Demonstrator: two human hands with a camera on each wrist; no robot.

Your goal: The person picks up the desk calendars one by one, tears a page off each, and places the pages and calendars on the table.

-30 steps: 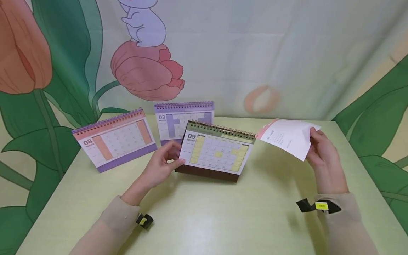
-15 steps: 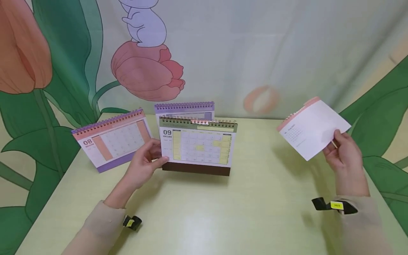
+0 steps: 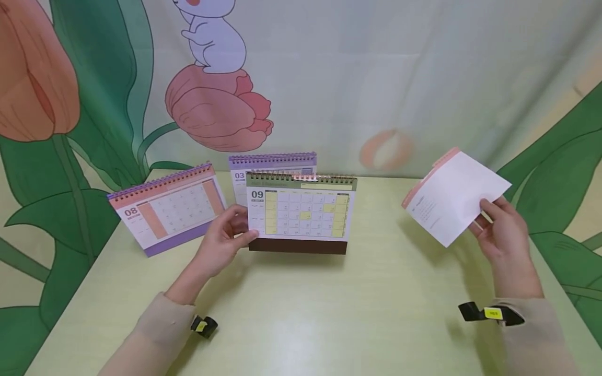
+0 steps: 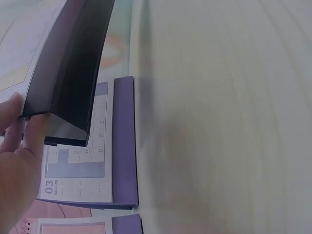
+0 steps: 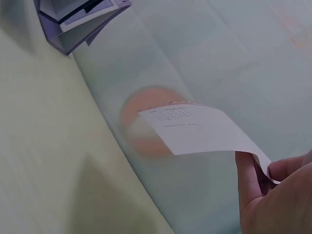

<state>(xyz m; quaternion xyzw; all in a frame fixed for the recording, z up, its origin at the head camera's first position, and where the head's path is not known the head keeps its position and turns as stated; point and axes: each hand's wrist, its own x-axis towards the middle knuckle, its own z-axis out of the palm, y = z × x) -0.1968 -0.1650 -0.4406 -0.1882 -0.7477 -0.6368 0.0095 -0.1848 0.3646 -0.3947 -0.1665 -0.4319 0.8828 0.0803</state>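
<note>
My left hand (image 3: 221, 243) grips the left side of a green-topped desk calendar (image 3: 303, 214) showing 09, thumb on its front. It is held tilted back, its dark brown base seemingly just off the table. A scrap of pink shows along its wire coil. Well to the right, my right hand (image 3: 508, 235) pinches the corner of a loose calendar page (image 3: 458, 196), white with a pink strip along one edge. In the right wrist view the page (image 5: 209, 129) bends between thumb and fingers. The left wrist view shows the calendar's dark stand (image 4: 73, 68) from the side, fingers behind it.
A purple calendar (image 3: 239, 180) showing 03 stands behind the held one, partly hidden. To the left stands a pink-topped calendar (image 3: 171, 206) showing 08, on a purple base. All are over a pale table (image 3: 329, 313), with a flower-printed cloth (image 3: 329, 78) behind.
The page has come away from the calendar's coil and moved right with my right hand. My left hand shifted the calendar left and levelled it, then slightly back right.
</note>
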